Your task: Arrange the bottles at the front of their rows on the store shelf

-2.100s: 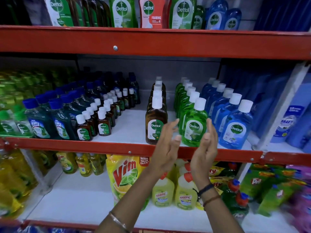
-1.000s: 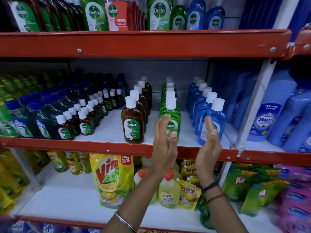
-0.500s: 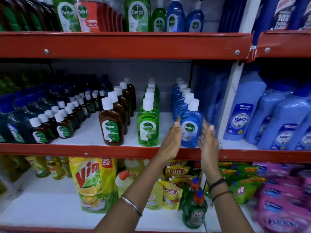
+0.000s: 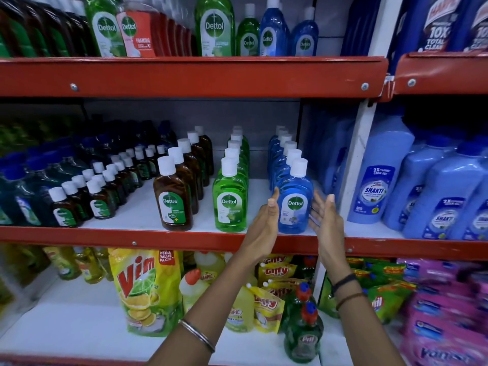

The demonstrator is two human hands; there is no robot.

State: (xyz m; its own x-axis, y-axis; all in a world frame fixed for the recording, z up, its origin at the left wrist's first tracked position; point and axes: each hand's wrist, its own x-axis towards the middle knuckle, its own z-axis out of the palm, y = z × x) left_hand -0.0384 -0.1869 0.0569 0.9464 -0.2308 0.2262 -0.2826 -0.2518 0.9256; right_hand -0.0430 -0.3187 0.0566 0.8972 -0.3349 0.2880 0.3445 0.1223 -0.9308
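Note:
On the middle shelf (image 4: 184, 237) stand three rows of white-capped Dettol bottles. A brown bottle (image 4: 173, 196), a green bottle (image 4: 230, 198) and a blue bottle (image 4: 294, 200) head their rows at the red front edge. My left hand (image 4: 265, 223) is flat and open against the blue bottle's left side. My right hand (image 4: 326, 220) is open just right of the same bottle, palm facing it, with a small gap. Neither hand grips anything.
Small brown bottles (image 4: 79, 199) and dark blue-capped bottles fill the shelf's left part. A white upright (image 4: 356, 165) stands right of the blue row, with large light-blue Shakti bottles (image 4: 380, 180) beyond. A Vim pouch (image 4: 146, 291) and Harpic bottles stand below.
My hands have moved right from the green front bottle to either side of the blue front bottle. The view has shifted right with them.

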